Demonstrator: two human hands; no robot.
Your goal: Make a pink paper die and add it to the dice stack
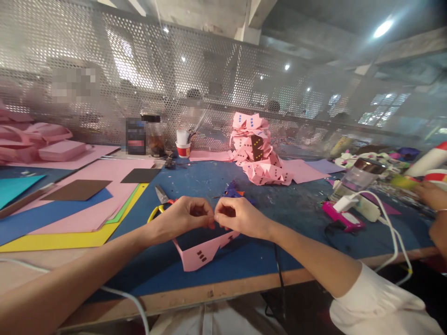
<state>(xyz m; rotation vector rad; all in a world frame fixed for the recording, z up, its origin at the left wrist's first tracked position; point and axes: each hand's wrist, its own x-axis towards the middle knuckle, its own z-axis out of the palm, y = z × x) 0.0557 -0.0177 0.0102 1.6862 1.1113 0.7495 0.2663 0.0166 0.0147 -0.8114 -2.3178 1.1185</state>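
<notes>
Both my hands meet over the blue table top (296,223), fingers pinched together. My left hand (185,216) and my right hand (237,216) grip the top edge of a folded pink paper piece (199,253) with small dark marks, which hangs below them and touches the table. Yellow-handled scissors (161,200) lie just behind my left hand. A small dark blue paper shape (232,190) sits behind my right hand.
Stacked coloured sheets (77,214) lie at the left, and a heap of finished pink pieces (258,149) at the back. A pink glue gun (342,216), white cable (391,228) and jar (356,177) are at the right, where another person's hand (433,195) reaches in. A perforated metal screen (209,83) closes the back.
</notes>
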